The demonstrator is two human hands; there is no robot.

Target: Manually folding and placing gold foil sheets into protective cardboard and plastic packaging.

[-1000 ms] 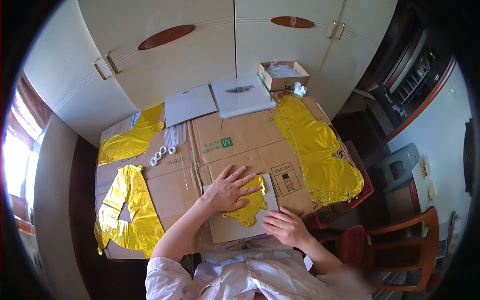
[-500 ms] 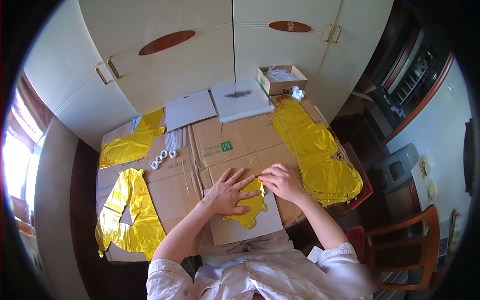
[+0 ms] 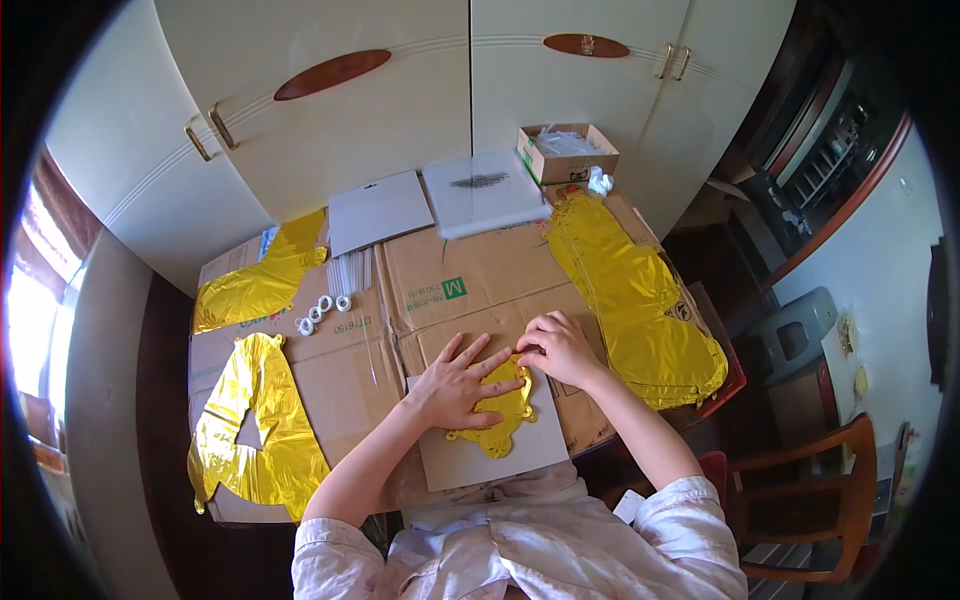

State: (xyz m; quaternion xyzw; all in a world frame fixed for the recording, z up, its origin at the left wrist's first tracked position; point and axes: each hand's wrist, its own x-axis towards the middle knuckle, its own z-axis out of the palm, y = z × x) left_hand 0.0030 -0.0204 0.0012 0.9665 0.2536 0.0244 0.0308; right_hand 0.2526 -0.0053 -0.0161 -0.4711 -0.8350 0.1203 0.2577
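A cream cupboard (image 3: 360,150) rises behind the far edge of a cardboard-covered desk (image 3: 340,390), and a wooden chair (image 3: 850,510) stands beyond its near right corner. On the desk, a long gold foil bundle (image 3: 640,300) lies along the right edge. A flat, A-shaped gold foil piece (image 3: 290,440) with a hole in its middle covers the near left corner, and another gold foil sheet (image 3: 255,285) lies by the far left corner. Along the far edge, a grey board (image 3: 380,213) is just left of a stack of clear plastic sheets (image 3: 490,205). A pale card (image 3: 530,450) lies at the middle of the near edge. An open box (image 3: 575,165) of clear plastic pieces is at the far right corner. A person's left hand (image 3: 458,390) presses down with its fingers spread and loose, over a small folded gold foil piece (image 3: 493,443) resting on the card. The right hand (image 3: 562,350) has its fingers bent, tips at that piece's far edge; whether they are gripping it cannot be told. Clear strips (image 3: 350,272) lie just in front of the grey board. Smallest are a crumpled white wad (image 3: 600,181) beside the box and white rolls (image 3: 343,303) near the strips.
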